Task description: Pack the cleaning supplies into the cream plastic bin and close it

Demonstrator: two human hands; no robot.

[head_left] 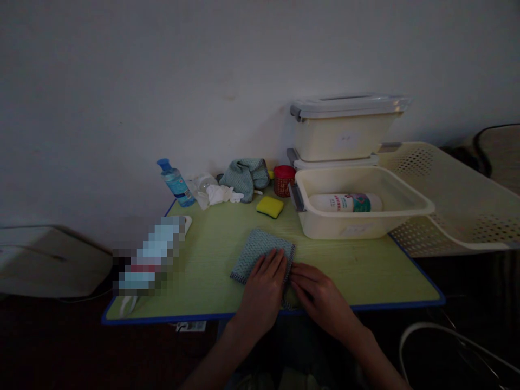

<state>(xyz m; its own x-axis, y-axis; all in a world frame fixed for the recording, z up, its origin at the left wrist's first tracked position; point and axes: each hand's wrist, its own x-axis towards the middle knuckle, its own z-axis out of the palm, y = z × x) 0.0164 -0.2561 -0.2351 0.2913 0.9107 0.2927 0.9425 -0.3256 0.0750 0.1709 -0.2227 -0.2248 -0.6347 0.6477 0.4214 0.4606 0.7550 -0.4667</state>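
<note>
A blue-grey cleaning cloth, folded into a rough square with a dark stitched edge, lies near the front of the green table. My left hand rests flat on its right part, fingers stretched forward and close together. At the cloth's right edge is my right hand, thumb and fingers closed together on the edge; the fingertips are partly hidden beside my left hand. Behind the cloth lies a yellow sponge with a dark underside.
A cream bin holding a white bottle stands right, before a lidded box and a perforated basket. Along the back are a crumpled cloth, white tissue, red-lidded jar and blue bottle. A blurred-out object lies left.
</note>
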